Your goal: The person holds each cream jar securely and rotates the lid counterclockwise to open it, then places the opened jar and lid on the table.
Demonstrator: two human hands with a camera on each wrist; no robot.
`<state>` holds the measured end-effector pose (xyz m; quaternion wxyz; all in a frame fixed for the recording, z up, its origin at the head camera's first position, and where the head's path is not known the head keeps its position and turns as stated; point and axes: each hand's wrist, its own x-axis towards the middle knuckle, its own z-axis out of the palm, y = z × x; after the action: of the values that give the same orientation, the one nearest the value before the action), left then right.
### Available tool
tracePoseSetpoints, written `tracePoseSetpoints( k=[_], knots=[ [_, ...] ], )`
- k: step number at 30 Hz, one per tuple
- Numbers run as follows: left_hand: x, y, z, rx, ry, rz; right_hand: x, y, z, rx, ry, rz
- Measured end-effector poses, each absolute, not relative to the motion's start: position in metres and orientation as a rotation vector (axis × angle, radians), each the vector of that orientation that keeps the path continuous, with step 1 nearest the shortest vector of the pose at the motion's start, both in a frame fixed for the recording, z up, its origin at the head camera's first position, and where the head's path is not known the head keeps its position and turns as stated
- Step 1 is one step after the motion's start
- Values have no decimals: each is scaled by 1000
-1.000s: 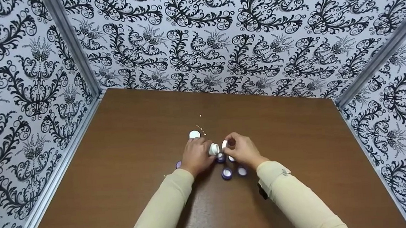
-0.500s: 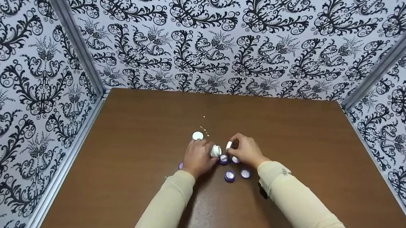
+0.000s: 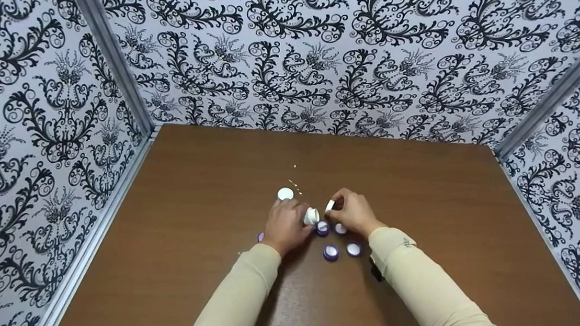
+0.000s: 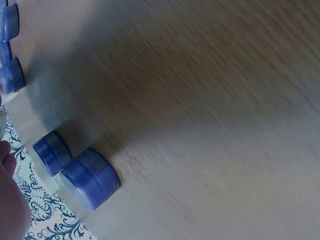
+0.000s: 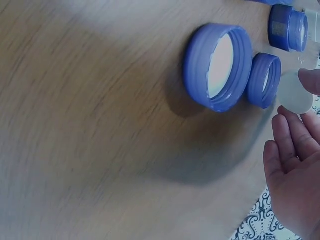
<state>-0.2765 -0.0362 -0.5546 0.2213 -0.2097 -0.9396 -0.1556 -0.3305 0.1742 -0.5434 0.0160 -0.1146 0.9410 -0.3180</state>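
Pinching a white disc (image 3: 330, 206), the right hand (image 3: 354, 212) stands just apart from the left hand (image 3: 287, 225), which grips a white bottle (image 3: 311, 216) tipped sideways, its open mouth turned toward the disc; only a narrow gap separates the two. Four purple-sided round pieces (image 3: 331, 252) crowd the near side of that gap, while a white lid (image 3: 285, 193) lies just beyond the left hand. Brown surface (image 3: 429, 193) spreads broadly to either side, its far edge, along the patterned wall (image 3: 313, 66), well apart from both hands.
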Motion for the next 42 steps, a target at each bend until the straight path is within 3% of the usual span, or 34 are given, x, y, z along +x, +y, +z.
tracePoseSetpoints(
  k=[42],
  knots=[
    [-276, -38, -552, -574, -2598, -456, -336, 177, -542, -317, 2909, -826]
  ],
)
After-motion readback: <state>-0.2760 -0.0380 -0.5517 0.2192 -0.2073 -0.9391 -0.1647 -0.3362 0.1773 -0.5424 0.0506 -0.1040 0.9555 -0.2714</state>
